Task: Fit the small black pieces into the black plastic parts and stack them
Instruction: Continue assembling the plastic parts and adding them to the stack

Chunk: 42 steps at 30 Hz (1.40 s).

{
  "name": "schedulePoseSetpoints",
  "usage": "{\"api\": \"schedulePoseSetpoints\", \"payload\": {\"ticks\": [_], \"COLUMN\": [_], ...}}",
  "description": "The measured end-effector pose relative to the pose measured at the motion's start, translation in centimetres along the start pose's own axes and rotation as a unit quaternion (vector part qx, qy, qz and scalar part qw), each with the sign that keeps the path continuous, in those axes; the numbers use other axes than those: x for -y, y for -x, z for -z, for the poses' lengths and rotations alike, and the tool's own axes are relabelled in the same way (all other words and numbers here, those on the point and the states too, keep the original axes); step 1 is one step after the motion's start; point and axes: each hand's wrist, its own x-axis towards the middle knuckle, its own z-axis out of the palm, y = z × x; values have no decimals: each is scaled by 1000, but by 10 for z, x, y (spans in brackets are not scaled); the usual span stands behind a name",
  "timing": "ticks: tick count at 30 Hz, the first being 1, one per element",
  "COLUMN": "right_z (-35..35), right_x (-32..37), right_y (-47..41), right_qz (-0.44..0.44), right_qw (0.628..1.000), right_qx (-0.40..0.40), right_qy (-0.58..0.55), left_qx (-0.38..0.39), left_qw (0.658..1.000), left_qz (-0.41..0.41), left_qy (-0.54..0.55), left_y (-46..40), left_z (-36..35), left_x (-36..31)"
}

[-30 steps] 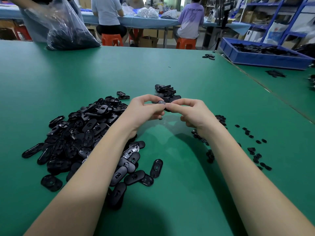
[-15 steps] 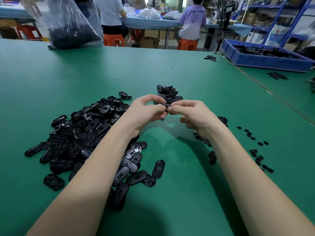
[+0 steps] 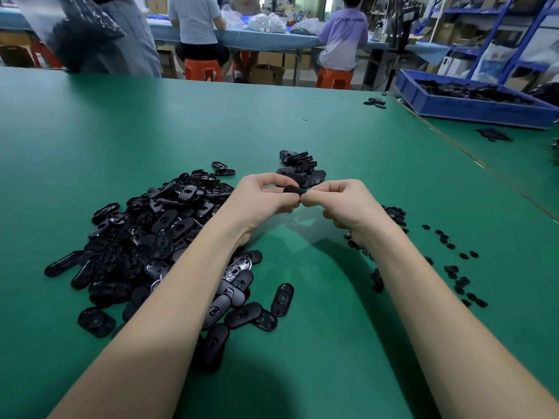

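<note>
Head camera looks down on a green counter (image 3: 302,373) where both bare forearms reach forward and the two hands meet above its middle. The left hand (image 3: 260,196) and the right hand (image 3: 341,201) together hold one black plastic part (image 3: 292,189), an oval piece held up off the counter; the left fingers (image 3: 266,178) are curled round its left end and the right hand pinches its right end between thumb and forefinger, so both sets of fingers are closed on it. Whether a small piece already sits in the part cannot be told, as the fingers cover much of it. To the left, under and beside the left forearm, lies a loose heap of black plastic parts (image 3: 145,237), spread from the counter's middle towards the near left. Just beyond the hands sits a stack of finished parts (image 3: 299,169), leaning and overlapping. To the right, beside and partly hidden by the right forearm, small black pieces (image 3: 453,276) lie scattered on the counter, well apart from the heap. At the far right a blue tray (image 3: 472,105) holds more dark parts, with a few loose dark parts (image 3: 375,101) just beside its left corner. Beyond the counter, people sit on orange stools (image 3: 201,69) at another bench, and a clear plastic bag (image 3: 75,22) of dark parts is at the upper left.
</note>
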Motion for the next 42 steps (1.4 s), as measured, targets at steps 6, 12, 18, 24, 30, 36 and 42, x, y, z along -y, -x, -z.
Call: {"api": "schedulePoseSetpoints", "payload": {"ticks": [6, 12, 18, 24, 30, 36, 42], "right_z": [-2, -8, -2, -5, -11, -24, -25], "right_x": [-3, -7, -5, -2, 19, 29, 10], "right_y": [-3, -4, -2, -19, -61, -81, -49], "right_qz": [30, 69, 210, 181, 91, 69, 153], "right_qw": [999, 996, 966, 958, 958, 941, 938], "right_qx": [-12, -41, -38, -102, -144, -122, 10], "right_qy": [13, 43, 145, 200, 232, 308, 312], "left_qx": [-20, -63, -56, -87, -53, -41, -53], "left_qw": [999, 996, 998, 992, 951, 937, 950], "left_qz": [7, 3, -6, -8, -31, -59, -67], "left_qy": [-26, -61, 5, -87, -303, -343, -302], "left_y": [0, -2, -4, -13, -11, -10, -10], "left_z": [-2, -7, -3, 8, 8, 11, 20], "left_x": [1, 3, 4, 9, 15, 11, 6]}}
